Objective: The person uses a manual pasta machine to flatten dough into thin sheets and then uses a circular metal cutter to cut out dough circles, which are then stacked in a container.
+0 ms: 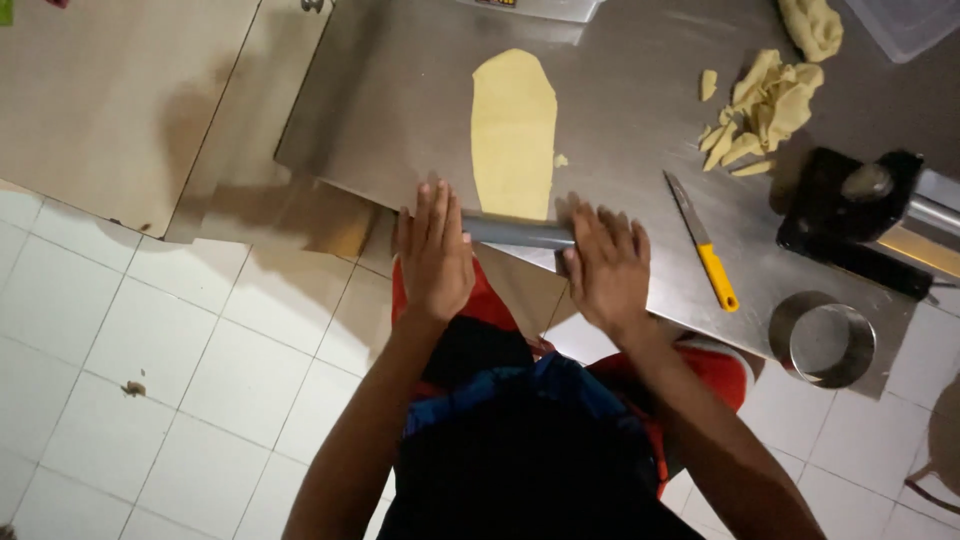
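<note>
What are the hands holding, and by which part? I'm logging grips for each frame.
Both palms press flat on a grey rolling pin: left hand on its left end, right hand on its right end, fingers extended, not wrapped.

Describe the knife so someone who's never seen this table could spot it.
On the steel table, look right of the right hand. The knife lies flat near the front edge, beside a round metal ring. It alone has a bright yellow handle.

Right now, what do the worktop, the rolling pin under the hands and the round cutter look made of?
The worktop looks like brushed stainless steel, with a dull grey sheen. The rolling pin is a smooth grey tube, metal or plastic; unclear. The round cutter seems polished metal, given its bright reflective rim.
</note>
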